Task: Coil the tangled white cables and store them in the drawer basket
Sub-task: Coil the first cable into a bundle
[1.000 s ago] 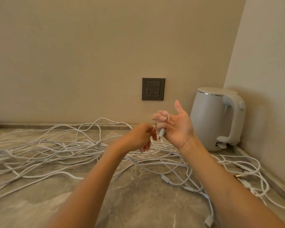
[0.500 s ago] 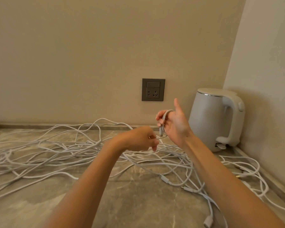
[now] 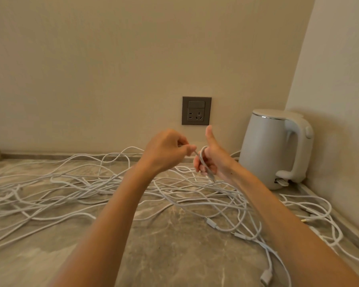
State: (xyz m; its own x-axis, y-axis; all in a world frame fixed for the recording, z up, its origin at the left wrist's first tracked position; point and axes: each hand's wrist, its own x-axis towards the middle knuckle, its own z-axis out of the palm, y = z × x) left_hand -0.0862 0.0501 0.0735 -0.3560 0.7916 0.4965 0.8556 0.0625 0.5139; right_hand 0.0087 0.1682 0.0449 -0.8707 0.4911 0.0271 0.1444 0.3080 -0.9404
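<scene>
Since a second ago: left hand (image 3: 170,150) has come up from below the right hand (image 3: 215,160) to level with it. The cable (image 3: 202,162) end that lay across the right fingers is now a loop round them

Reading: first turn of the coil is laid; almost everything is left to do

Left hand: thumb and forefinger pinch the cable, drawing it taut just beside the right fingers

Right hand: thumb upright, fingers curled, the loop held round them

The rest of that cable drops into the tangle (image 3: 87,183) spread over the counter (image 3: 164,251), which runs up to the kettle (image 3: 276,148). Drawer basket not in view
</scene>
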